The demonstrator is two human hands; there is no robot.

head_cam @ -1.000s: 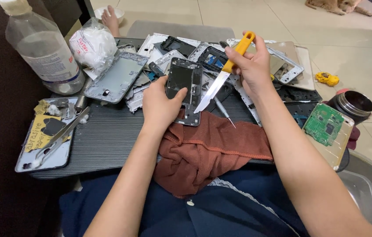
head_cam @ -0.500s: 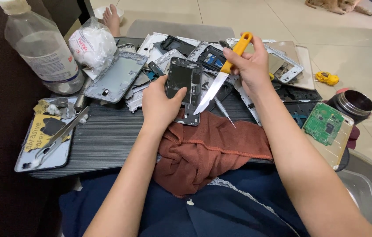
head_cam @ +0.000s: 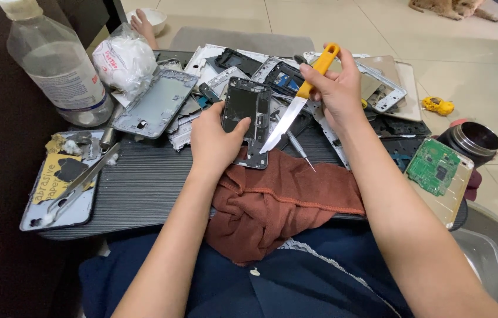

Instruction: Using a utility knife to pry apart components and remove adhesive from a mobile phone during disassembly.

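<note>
While left hand [head_cam: 213, 141] grips black phone frame [head_cam: 247, 121] upright on rust cloth [head_cam: 278, 200] near table centre, right hand [head_cam: 337, 88] closed on yellow-handled knife [head_cam: 299, 100], blade tip touching frame's right edge; plastic bottle [head_cam: 55, 65] far left.

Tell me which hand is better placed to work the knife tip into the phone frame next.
Right. The right hand already holds the knife, its tip beside the phone frame. The left hand is busy steadying that frame on the brown cloth.
</note>
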